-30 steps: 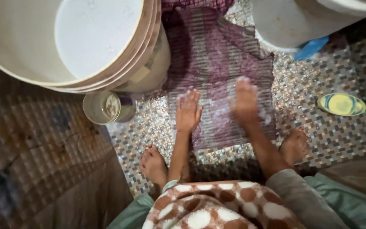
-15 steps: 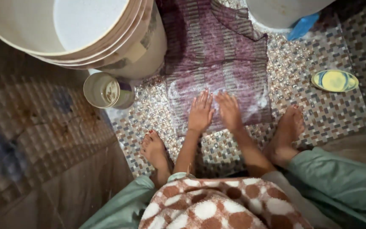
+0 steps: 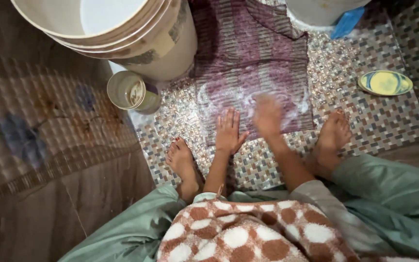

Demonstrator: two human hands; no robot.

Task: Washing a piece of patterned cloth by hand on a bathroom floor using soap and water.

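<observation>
Both palms lie flat: left hand (image 3: 228, 132) should pin the soapy purple striped cloth (image 3: 253, 73) while the blurred right hand (image 3: 268, 116) scrubs beside it.

Your one camera sits on your head and looks almost straight down, close over your knees, at the cloth (image 3: 250, 63) spread on the tiled floor (image 3: 364, 116) between your feet

Both hands (image 3: 248, 127) flat on soapy purple cloth (image 3: 253, 73), mosaic floor (image 3: 364, 116)
</observation>
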